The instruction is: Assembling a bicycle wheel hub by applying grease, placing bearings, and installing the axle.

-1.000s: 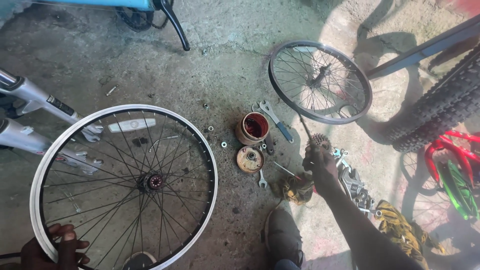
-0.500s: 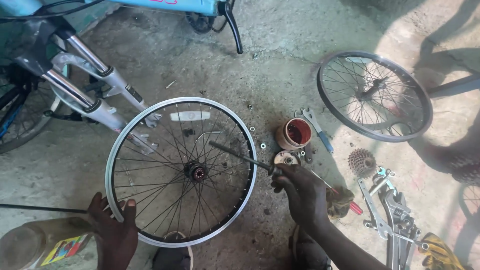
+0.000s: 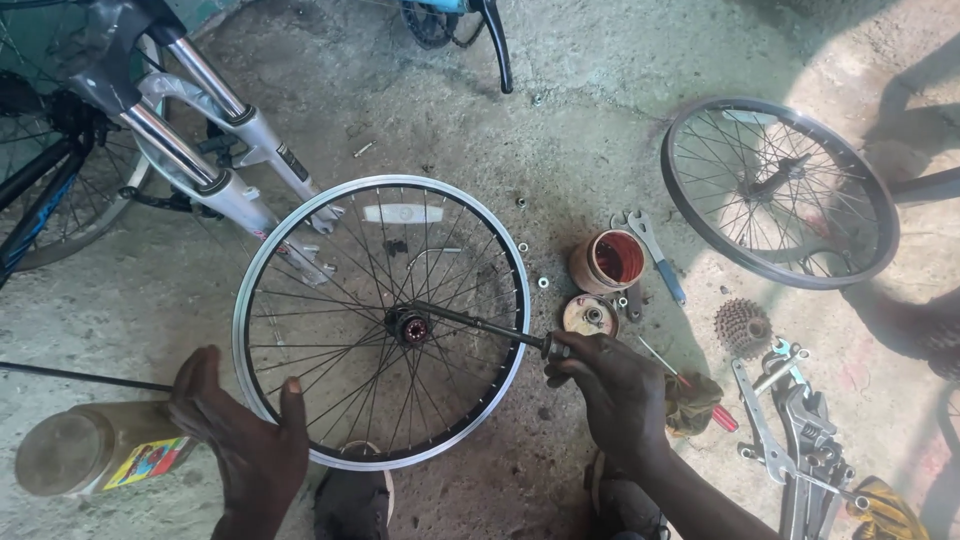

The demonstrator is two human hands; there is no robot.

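Observation:
A spoked bicycle wheel with a silver rim lies flat on the concrete in front of me. My left hand grips its near-left rim, thumb over the edge. My right hand holds the outer end of a thin dark axle rod, whose other end sits at the wheel's hub. The rod slants across the spokes from hub to rim.
A second wheel lies at the right. Between them stand an open grease tin, its lid, a spanner and a cassette sprocket. More tools lie at lower right. A fork leans at upper left; a jar lies lower left.
My right hand came from the tools at the right over to the near wheel, carrying the rod, and brought its tip to the hub. My view swung left. The left hand stayed on the rim.

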